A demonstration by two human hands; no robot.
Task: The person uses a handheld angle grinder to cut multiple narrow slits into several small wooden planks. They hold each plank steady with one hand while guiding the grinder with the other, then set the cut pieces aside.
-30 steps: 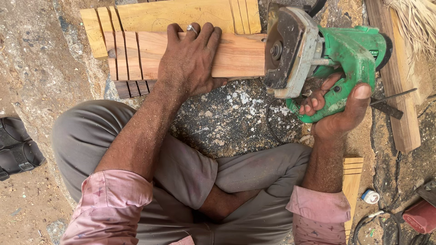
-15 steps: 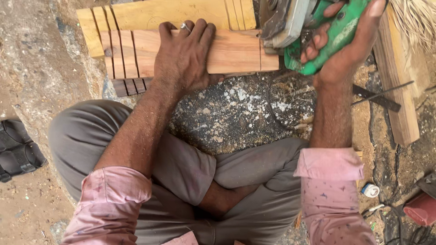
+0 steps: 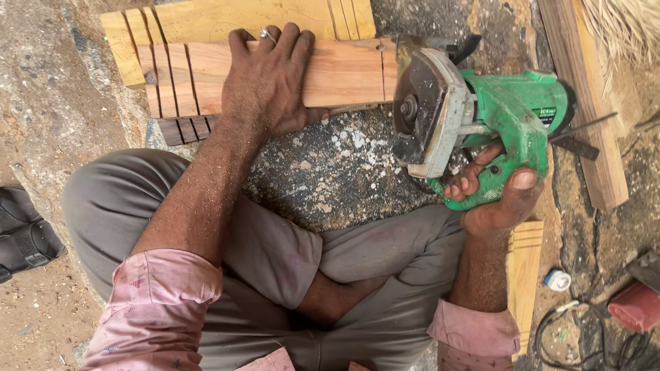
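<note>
My left hand (image 3: 269, 82) lies flat on a reddish wooden plank (image 3: 344, 72) with several saw cuts across its left part, pressing it to the ground. A paler plank (image 3: 247, 19) with similar cuts lies just beyond it. My right hand (image 3: 496, 192) grips the handle of a green circular saw (image 3: 495, 120). The saw's grey blade guard (image 3: 430, 113) sits at the right end of the reddish plank, touching or nearly touching it. I sit cross-legged in grey trousers, pink sleeves rolled up.
Sawdust covers the rough ground before my knees. A long wooden batten (image 3: 584, 103) lies to the right, a small cut board (image 3: 526, 268) by my right arm. A black sandal (image 3: 24, 237) at left; cables (image 3: 584, 336), a white roll (image 3: 557, 279) and a red object (image 3: 636, 306) at lower right.
The saw went up and away from the plank half a second ago, and has come back down to the plank's right end. My left hand stayed on the plank.
</note>
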